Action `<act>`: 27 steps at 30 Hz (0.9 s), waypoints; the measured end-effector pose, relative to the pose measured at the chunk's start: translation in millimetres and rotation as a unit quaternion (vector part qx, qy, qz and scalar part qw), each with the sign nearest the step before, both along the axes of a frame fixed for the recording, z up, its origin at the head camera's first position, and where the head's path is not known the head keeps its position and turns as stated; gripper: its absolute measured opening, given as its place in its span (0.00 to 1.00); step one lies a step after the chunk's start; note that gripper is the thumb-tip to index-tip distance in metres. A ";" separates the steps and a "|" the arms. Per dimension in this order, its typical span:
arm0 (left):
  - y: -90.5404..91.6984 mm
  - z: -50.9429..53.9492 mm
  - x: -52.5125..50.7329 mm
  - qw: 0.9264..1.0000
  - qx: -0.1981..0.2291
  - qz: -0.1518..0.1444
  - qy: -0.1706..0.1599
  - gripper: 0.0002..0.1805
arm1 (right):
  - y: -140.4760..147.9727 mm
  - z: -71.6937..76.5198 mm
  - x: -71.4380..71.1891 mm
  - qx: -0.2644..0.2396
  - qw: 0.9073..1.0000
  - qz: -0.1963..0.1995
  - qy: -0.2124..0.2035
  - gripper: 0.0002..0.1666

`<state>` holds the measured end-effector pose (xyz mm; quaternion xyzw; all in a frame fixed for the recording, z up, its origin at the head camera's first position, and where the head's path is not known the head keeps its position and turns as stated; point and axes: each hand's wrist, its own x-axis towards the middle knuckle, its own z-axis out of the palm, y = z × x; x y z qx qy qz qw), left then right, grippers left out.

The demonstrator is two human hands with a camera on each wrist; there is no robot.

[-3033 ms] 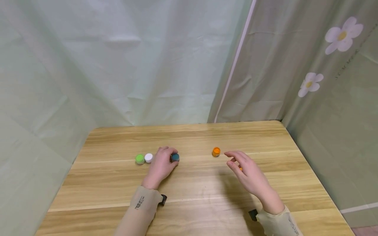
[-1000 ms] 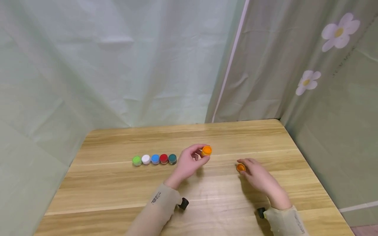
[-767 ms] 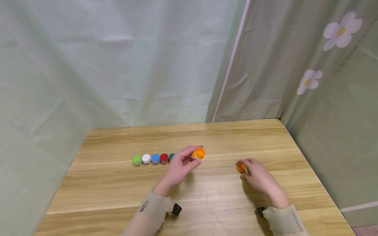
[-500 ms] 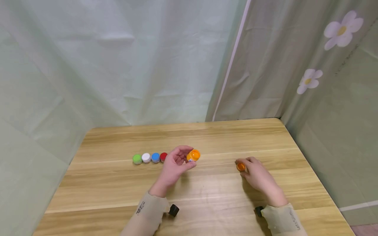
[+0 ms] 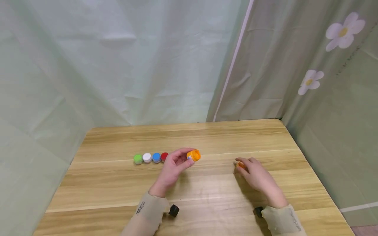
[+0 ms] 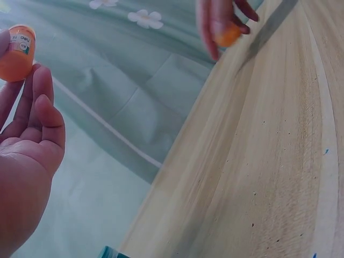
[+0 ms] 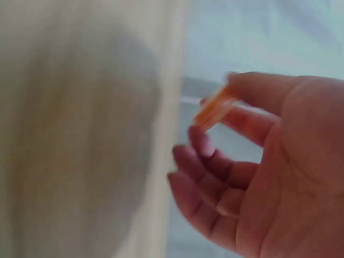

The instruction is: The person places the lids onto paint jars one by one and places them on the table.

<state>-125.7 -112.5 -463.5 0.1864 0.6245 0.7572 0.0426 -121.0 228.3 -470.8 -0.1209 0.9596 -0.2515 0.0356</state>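
Note:
My left hand (image 5: 172, 168) holds a small orange paint jar (image 5: 194, 155) above the table, between thumb and fingers. The jar has no lid on, and its mouth tilts to the right; a label shows on its side in the left wrist view. Over to the right, my right hand (image 5: 257, 174) pinches an orange jar lid (image 5: 241, 165) by its edge, seen side-on as a thin disc in the right wrist view. Jar and lid are well apart. Behind the left hand stands a teal-lidded jar (image 6: 111, 252), hidden in the head view.
A row of capped paint jars stands left of the left hand: green (image 5: 137, 159), white (image 5: 147, 157), blue (image 5: 156, 157) and red (image 5: 164, 157). They sit side by side on the wooden table (image 5: 206, 203). A curtain (image 5: 177, 65) hangs behind the table.
The left hand has let go of the teal jar, taken up the orange jar, drawn it left and tilted it. The right hand has taken the orange lid and turned it slightly.

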 end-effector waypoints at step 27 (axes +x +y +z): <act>4.9 1.9 3.1 1.000 0.020 0.003 0.002 0.22 | -106.3 71.2 5.2 -0.283 0.935 0.161 0.144 0.22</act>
